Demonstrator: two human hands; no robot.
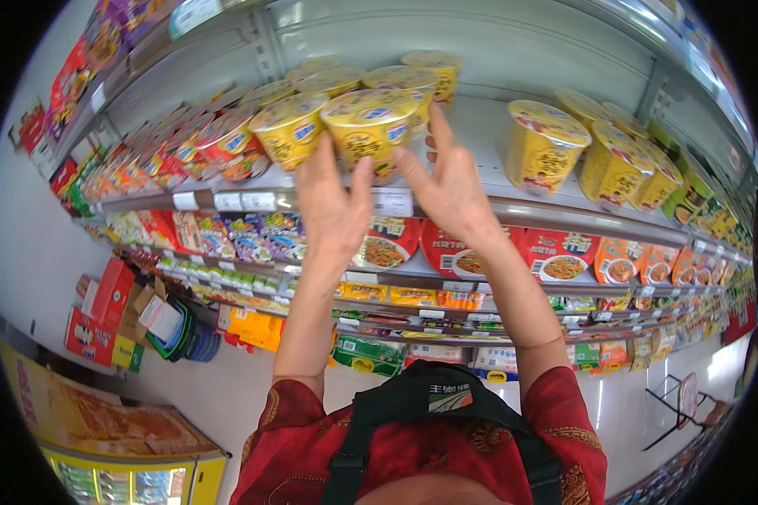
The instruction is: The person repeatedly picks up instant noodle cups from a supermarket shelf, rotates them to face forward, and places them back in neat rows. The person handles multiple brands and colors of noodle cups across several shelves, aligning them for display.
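Note:
My left hand (333, 211) is at the front of the shelf, its fingers reaching between two yellow instant-noodle cups and its thumb in front of the right one. That right cup (369, 136) stands upright with a printed foil lid. The neighbouring yellow cup (290, 132) is just left of my fingers. My right hand (451, 183) is at the right side of the front cup, fingers spread, thumb close to the cup's lower wall. Whether my left fingers grip a cup is hidden. Behind the front pair stand more yellow cups (439, 79).
Red noodle cups (233, 148) line the shelf at left; taller yellow cups (546, 148) stand at right. The metal shelf edge (543, 211) carries price tags. Red noodle bowls (562, 255) fill the shelf below. Cardboard boxes (145, 309) and a folding chair (685, 404) are on the floor.

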